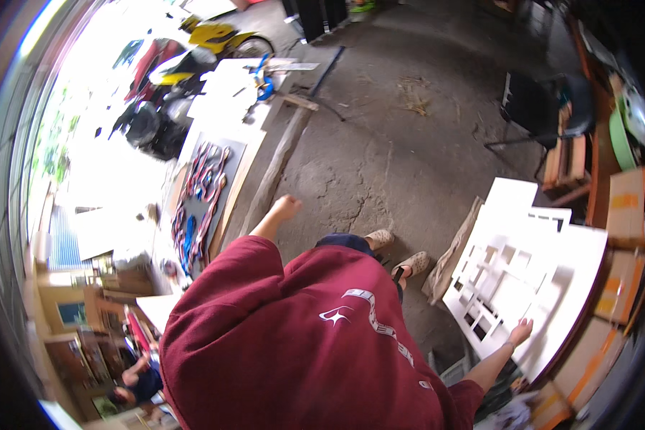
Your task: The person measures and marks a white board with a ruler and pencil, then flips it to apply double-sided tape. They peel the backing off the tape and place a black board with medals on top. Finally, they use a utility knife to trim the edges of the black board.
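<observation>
My left hand hangs over the concrete floor beside the left table, its fingers curled in and nothing visible in them. On the right, my right hand is at the near part of a white tabletop. Its fingers are partly stretched, with nothing seen in them; I cannot tell whether they touch the surface. Ahead of that hand lie white panels with rectangular cut-outs. Another plain white sheet rests at the table's far end.
Medals with striped ribbons cover a grey board on the left table. Yellow and dark motorbikes stand beyond it. A black chair stands far right, cardboard boxes along the right wall. Another person is at lower left.
</observation>
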`<control>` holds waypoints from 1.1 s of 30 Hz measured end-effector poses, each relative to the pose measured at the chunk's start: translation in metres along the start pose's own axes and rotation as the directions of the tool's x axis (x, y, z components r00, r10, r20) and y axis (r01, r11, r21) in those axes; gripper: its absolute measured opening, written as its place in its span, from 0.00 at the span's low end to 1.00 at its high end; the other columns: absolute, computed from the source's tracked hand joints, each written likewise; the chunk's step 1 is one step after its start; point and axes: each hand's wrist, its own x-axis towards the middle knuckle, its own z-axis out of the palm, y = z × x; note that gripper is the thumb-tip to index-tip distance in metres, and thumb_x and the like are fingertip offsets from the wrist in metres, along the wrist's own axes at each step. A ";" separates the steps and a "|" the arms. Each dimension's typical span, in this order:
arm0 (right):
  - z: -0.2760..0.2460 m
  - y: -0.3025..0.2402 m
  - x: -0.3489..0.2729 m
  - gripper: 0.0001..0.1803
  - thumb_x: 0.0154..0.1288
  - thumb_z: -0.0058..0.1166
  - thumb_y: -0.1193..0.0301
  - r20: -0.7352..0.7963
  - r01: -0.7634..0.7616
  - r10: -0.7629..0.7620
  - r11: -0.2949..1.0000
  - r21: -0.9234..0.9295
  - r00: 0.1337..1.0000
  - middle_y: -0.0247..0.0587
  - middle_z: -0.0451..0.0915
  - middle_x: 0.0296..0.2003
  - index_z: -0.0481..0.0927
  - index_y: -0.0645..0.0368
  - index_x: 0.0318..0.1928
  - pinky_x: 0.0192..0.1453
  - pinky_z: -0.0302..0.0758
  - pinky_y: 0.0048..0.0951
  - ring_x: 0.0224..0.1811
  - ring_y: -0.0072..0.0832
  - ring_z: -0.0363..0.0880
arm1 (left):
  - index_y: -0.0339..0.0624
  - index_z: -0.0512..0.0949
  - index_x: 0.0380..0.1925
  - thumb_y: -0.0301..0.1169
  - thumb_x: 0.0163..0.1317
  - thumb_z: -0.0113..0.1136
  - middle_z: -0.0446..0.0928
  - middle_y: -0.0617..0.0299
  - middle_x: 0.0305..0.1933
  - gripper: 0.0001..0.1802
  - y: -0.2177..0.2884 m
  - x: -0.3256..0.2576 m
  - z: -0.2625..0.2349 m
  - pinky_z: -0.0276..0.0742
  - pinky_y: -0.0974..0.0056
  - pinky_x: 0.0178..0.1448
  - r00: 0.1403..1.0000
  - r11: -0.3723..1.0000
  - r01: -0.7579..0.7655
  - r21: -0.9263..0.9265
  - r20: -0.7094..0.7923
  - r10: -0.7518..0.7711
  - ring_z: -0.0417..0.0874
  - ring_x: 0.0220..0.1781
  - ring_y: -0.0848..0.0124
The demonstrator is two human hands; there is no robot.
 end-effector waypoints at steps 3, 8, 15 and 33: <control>0.004 0.007 0.029 0.26 0.78 0.42 0.74 0.026 -0.034 0.037 0.995 -0.095 0.999 0.61 0.78 0.63 0.68 0.68 0.72 0.60 0.84 0.41 0.60 0.45 0.84 | 0.41 0.82 0.56 0.50 0.70 0.63 0.87 0.53 0.52 0.26 -0.021 -0.076 0.032 0.83 0.57 0.56 0.911 0.961 -0.269 0.063 0.341 0.232 0.87 0.54 0.60; -0.007 -0.050 0.023 0.25 0.76 0.45 0.67 -0.136 -0.133 0.067 0.812 -0.568 0.988 0.58 0.79 0.61 0.74 0.62 0.69 0.59 0.82 0.51 0.60 0.49 0.83 | 0.38 0.82 0.54 0.52 0.72 0.61 0.87 0.56 0.48 0.27 -0.100 -0.158 0.083 0.83 0.59 0.52 0.925 0.933 0.230 -0.277 0.361 -0.120 0.87 0.49 0.66; 0.157 -0.193 -0.068 0.19 0.76 0.50 0.58 -0.065 0.252 -0.289 0.908 -0.334 0.955 0.47 0.84 0.53 0.82 0.53 0.59 0.55 0.81 0.48 0.55 0.48 0.84 | 0.35 0.82 0.48 0.39 0.71 0.66 0.86 0.56 0.38 0.18 -0.124 -0.212 0.099 0.82 0.62 0.43 0.970 0.784 0.064 -0.618 -0.147 -0.195 0.87 0.36 0.67; 0.460 -0.657 -0.732 0.13 0.73 0.60 0.68 0.740 0.773 -0.511 0.207 0.600 -0.437 0.49 0.85 0.44 0.83 0.65 0.50 0.51 0.81 0.35 0.44 0.38 0.87 | 0.53 0.82 0.43 0.40 0.64 0.57 0.80 0.68 0.34 0.10 -0.080 -0.337 -0.352 0.82 0.60 0.45 -0.102 0.581 -0.769 0.267 -0.948 0.301 0.86 0.38 0.67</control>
